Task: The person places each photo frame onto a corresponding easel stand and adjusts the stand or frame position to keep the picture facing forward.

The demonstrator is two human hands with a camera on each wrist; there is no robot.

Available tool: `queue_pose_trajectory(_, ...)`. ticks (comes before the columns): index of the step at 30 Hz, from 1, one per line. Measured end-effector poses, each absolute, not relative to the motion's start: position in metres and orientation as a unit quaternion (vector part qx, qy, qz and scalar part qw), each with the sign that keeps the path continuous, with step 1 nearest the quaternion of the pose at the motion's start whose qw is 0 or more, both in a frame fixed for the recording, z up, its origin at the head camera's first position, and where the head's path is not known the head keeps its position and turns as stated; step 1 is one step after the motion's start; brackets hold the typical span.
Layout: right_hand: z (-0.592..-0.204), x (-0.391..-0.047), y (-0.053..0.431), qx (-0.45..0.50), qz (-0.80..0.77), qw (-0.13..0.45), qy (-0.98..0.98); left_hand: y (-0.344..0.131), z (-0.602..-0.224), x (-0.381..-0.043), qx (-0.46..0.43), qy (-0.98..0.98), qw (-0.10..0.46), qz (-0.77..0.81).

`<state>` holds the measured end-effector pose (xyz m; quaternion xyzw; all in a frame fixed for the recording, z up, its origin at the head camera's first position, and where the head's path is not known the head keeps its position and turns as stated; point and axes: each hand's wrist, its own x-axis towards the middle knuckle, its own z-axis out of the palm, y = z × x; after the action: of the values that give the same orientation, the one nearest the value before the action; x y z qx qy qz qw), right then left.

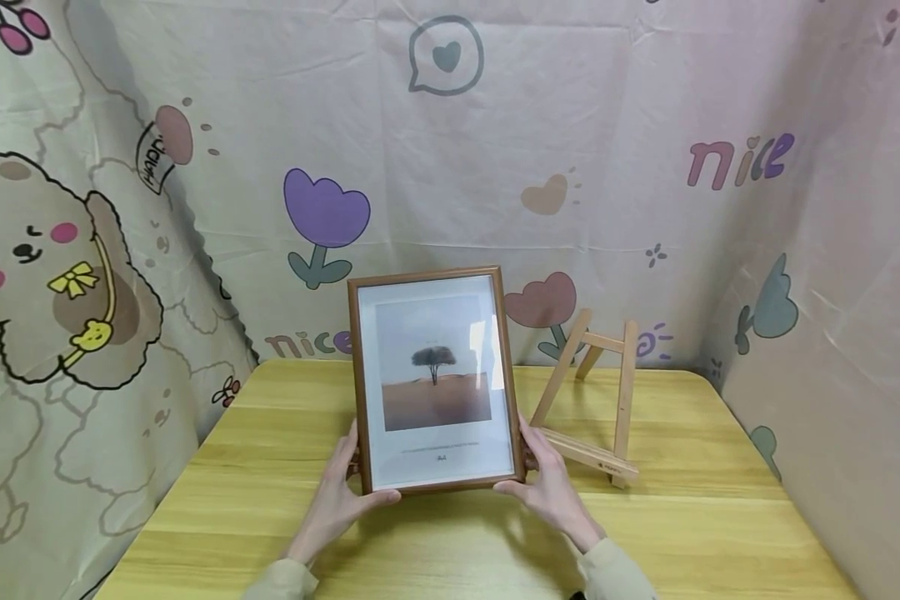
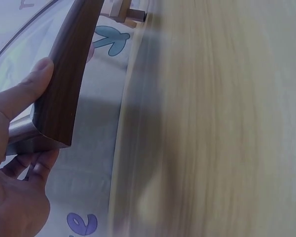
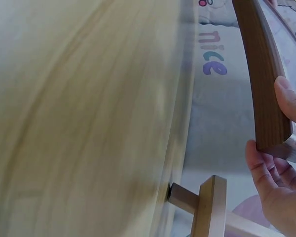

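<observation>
A brown wooden picture frame (image 1: 435,383) with a print of a lone tree is held up over the table, tilted slightly, its glazed front towards me. My left hand (image 1: 341,487) grips its lower left corner, thumb along the bottom edge and fingers round behind. At the lower right corner my right hand (image 1: 543,483) holds it the same way. Both wrist views show the frame's lower edge (image 2: 64,84) raised above the tabletop, with a thumb on the front. Just right of the frame stands a small wooden easel (image 1: 622,400).
The wood-grain table (image 1: 270,450) runs back to a cloth backdrop (image 1: 450,167) printed with flowers, hearts and words. More printed cloth (image 1: 52,433) hangs along the left and right sides. The easel's front ledge (image 1: 588,454) lies close to my right hand.
</observation>
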<state>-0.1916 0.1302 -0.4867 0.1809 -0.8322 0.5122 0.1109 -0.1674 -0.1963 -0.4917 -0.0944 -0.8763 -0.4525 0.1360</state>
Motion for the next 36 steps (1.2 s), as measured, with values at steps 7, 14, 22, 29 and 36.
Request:
queue_pose_trajectory(7,-0.486,-0.189,0.139,0.169,0.490,0.122,-0.847,-0.189,-0.491,-0.172,-0.119,-0.871,0.149,-0.453)
queue_pose_trajectory(14,-0.482,-0.186,0.148,0.185,0.498,0.137,-0.836,-0.181,-0.485,-0.176,-0.146,-0.862,0.160,-0.458)
queue_pose_trajectory(22,-0.477,-0.180,0.160,0.166,0.460,0.163,-0.857,-0.171,-0.480,-0.180,-0.155,-0.865,0.143,-0.455)
queue_pose_trajectory(29,-0.476,-0.178,0.169,0.171,0.462,0.188,-0.850,-0.161,-0.476,-0.187,-0.177,-0.858,0.152,-0.457)
queue_pose_trajectory(36,-0.473,-0.176,0.180,0.155,0.448,0.201,-0.857,-0.151,-0.473,-0.194,-0.188,-0.850,0.135,-0.474)
